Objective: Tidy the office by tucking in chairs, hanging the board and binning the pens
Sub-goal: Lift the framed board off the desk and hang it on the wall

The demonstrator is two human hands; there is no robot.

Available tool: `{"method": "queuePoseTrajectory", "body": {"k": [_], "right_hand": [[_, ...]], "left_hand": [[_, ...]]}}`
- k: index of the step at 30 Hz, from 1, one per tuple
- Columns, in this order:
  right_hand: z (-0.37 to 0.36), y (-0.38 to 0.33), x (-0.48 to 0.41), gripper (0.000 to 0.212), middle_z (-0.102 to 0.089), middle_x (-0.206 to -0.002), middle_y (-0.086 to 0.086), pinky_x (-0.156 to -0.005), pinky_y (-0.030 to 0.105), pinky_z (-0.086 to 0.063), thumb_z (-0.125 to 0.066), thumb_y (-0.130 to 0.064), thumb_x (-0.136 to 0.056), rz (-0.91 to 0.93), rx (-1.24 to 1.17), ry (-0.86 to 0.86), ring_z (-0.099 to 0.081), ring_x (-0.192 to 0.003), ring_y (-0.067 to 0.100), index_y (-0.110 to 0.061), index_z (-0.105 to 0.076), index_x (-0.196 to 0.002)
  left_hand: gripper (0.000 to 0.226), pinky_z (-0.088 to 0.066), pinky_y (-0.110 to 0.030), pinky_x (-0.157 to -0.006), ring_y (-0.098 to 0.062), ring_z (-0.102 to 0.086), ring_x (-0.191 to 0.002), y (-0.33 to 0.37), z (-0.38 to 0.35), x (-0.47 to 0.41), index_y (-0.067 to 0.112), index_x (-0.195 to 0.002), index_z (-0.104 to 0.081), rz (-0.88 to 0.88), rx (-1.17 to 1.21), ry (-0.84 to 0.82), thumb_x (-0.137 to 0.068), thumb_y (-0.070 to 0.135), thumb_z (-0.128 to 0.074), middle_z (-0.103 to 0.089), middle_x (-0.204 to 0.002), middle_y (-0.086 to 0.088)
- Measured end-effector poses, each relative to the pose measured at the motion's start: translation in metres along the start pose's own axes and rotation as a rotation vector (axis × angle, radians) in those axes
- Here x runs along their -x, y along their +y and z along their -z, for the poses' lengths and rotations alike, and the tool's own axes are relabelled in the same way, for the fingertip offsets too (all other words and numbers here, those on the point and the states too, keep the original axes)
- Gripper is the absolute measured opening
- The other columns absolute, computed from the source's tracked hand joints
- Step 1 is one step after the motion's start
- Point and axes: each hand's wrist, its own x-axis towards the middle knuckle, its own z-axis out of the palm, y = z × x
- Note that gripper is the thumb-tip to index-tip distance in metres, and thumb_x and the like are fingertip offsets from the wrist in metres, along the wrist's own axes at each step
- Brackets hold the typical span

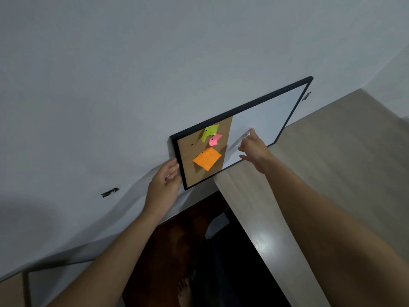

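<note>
Pale grey wall [132,74] — light wood desk [332,173], dark floor [172,251].

An office is shown by a black-framed board [261,120], half cork and half white, with bright paper notes [207,158] pinned on it, held against a plain wall [132,74] above a pale wooden desk [321,173].

- Black-framed board, part cork, part whiteboard [261,116], stands against the grey painted wall [132,74], above the back edge of the pale wood-grain desk [332,173]
- Left hand [164,182] on the board's left edge; right hand [254,148] before its lower right part
- Orange square sticky note [207,158] on the cork, below the green note [209,131] and pink note [215,139]
- Dark wooden floor [177,240] left of the desk
</note>
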Motion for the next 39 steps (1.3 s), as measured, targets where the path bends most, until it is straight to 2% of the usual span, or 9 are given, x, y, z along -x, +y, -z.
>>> {"method": "queuePoseTrajectory", "body": {"k": [5, 10, 13, 16, 20, 23, 29, 34, 39], "right_hand": [[0.009, 0.003, 0.004, 0.076, -0.029, -0.172, 0.004, -0.105, 0.048, -0.057, -0.043, -0.02, -0.104, 0.05, 0.022, 0.054, -0.061, -0.112, 0.025, -0.042, -0.008, -0.168], [0.004, 0.001, 0.016, 0.068, -0.032, -0.17, -0.002, -0.114, 0.053, -0.05, -0.05, -0.029, -0.108, 0.071, 0.008, 0.043, -0.051, -0.142, 0.031, -0.038, -0.018, -0.167], [-0.002, 0.0, 0.019, 0.061, -0.047, -0.149, -0.012, -0.115, 0.057, -0.047, -0.059, -0.044, -0.103, 0.072, 0.029, 0.022, -0.05, -0.142, 0.03, -0.049, -0.034, -0.159], [-0.007, 0.005, 0.016, 0.058, -0.046, -0.145, -0.01, -0.117, 0.061, -0.044, -0.052, -0.033, -0.106, 0.044, 0.051, 0.002, -0.047, -0.145, 0.033, -0.047, -0.032, -0.159], [-0.011, 0.004, 0.018, 0.063, -0.04, -0.162, 0.003, -0.117, 0.055, -0.045, -0.045, -0.024, -0.108, 0.033, 0.09, 0.033, -0.044, -0.146, 0.033, -0.038, -0.023, -0.165], [-0.013, 0.001, 0.019, 0.063, -0.038, -0.156, -0.001, -0.1, 0.043, -0.048, -0.045, -0.023, -0.11, 0.055, 0.112, 0.06, -0.049, -0.13, 0.03, -0.033, -0.02, -0.166], [-0.008, 0.009, 0.032, 0.076, -0.027, -0.173, 0.002, -0.116, 0.047, -0.039, -0.05, -0.048, -0.106, -0.01, 0.101, 0.089, -0.033, -0.156, 0.032, -0.027, -0.012, -0.169], [0.007, 0.018, 0.065, 0.071, -0.03, -0.172, 0.005, -0.116, 0.037, -0.035, -0.051, -0.039, -0.108, 0.011, 0.082, 0.113, -0.034, -0.156, 0.027, -0.015, -0.02, -0.167], [0.027, 0.029, 0.106, 0.08, -0.04, -0.167, 0.006, -0.122, 0.045, -0.038, -0.053, -0.046, -0.101, 0.002, 0.124, 0.16, -0.041, -0.153, 0.026, -0.016, -0.021, -0.168]], "left_hand": [[0.062, -0.044, -0.045, -0.121, -0.004, -0.052, -0.14, 0.013, -0.027, -0.012, 0.032, -0.159, -0.042, -0.009, 0.01, -0.073, -0.102, 0.011, -0.053, -0.052, -0.157, 0.007], [0.074, -0.039, -0.044, -0.124, -0.014, -0.042, -0.151, 0.031, -0.051, -0.024, 0.033, -0.167, -0.024, -0.003, -0.049, -0.216, -0.103, 0.014, -0.056, -0.037, -0.168, 0.006], [0.08, -0.034, -0.038, -0.125, -0.016, -0.035, -0.155, 0.041, -0.061, -0.034, 0.034, -0.168, -0.016, -0.002, -0.117, -0.303, -0.102, 0.015, -0.057, -0.029, -0.172, 0.009], [0.083, -0.03, -0.04, -0.128, -0.017, -0.031, -0.158, 0.044, -0.067, -0.043, 0.035, -0.168, -0.014, 0.006, -0.178, -0.336, -0.101, 0.011, -0.056, -0.027, -0.173, 0.008], [0.094, -0.021, -0.039, -0.131, -0.017, -0.017, -0.162, 0.044, -0.065, -0.048, 0.037, -0.168, 0.002, 0.009, -0.269, -0.479, -0.102, 0.004, -0.058, -0.011, -0.176, 0.01], [0.098, -0.019, -0.037, -0.131, -0.017, -0.012, -0.163, 0.043, -0.061, -0.048, 0.035, -0.167, 0.008, -0.007, -0.347, -0.527, -0.103, 0.003, -0.058, -0.004, -0.176, 0.011], [0.09, -0.027, -0.045, -0.129, -0.023, -0.022, -0.161, 0.041, -0.059, -0.039, 0.031, -0.169, 0.002, -0.038, -0.381, -0.484, -0.105, 0.014, -0.059, -0.009, -0.177, 0.006], [0.082, -0.031, -0.039, -0.125, -0.023, -0.032, -0.158, 0.031, -0.055, -0.022, 0.029, -0.169, -0.007, -0.019, -0.389, -0.451, -0.105, 0.02, -0.057, -0.019, -0.176, 0.005], [0.067, -0.036, -0.017, -0.105, -0.018, -0.045, -0.147, 0.032, -0.06, 0.002, 0.022, -0.166, -0.026, -0.043, -0.388, -0.454, -0.106, 0.016, -0.056, -0.041, -0.164, 0.005]]}}
